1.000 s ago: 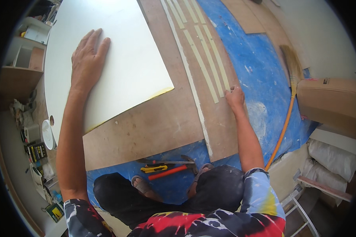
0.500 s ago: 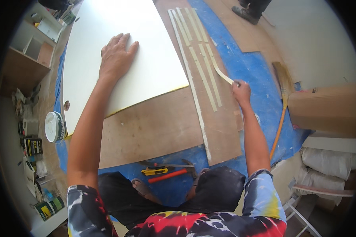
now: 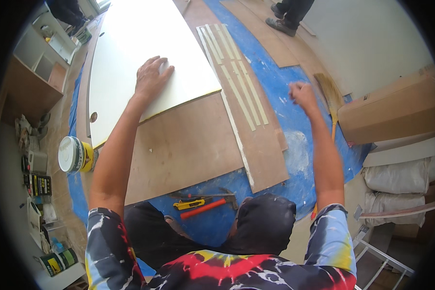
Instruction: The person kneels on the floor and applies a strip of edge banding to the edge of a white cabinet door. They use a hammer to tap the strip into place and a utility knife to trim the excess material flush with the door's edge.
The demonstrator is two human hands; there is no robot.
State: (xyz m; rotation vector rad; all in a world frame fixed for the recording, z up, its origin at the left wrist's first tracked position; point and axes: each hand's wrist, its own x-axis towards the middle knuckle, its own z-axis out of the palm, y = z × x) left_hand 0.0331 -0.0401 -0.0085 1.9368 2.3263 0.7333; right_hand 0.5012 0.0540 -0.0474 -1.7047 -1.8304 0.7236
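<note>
My left hand [image 3: 152, 79] lies with fingers spread on a large white panel [image 3: 121, 41] with a yellow-edged front. My right hand [image 3: 302, 96] is in the air over the blue sheet [image 3: 287, 77], right of several thin pale strips [image 3: 241, 94]; its fingers are bent and blurred, so I cannot tell whether they hold anything. The strips lie on a brown board [image 3: 268, 162] beside another plywood sheet [image 3: 183, 145]. A red-handled hammer [image 3: 203, 209] and a yellow utility knife [image 3: 188, 204] lie near my knees.
Another person's legs [image 3: 290, 14] stand at the top right; dark trousers [image 3: 67, 12] show top left. A bucket [image 3: 72, 154] is at left, near cabinets [image 3: 48, 72]. A broom [image 3: 329, 92], cardboard box [image 3: 386, 111], sacks [image 3: 396, 176] and a ladder [image 3: 377, 261] are at right.
My right hand lifted a strip's end and now is away from the strips, farther up and right, the strip lying down again. The other person's legs have come into view.
</note>
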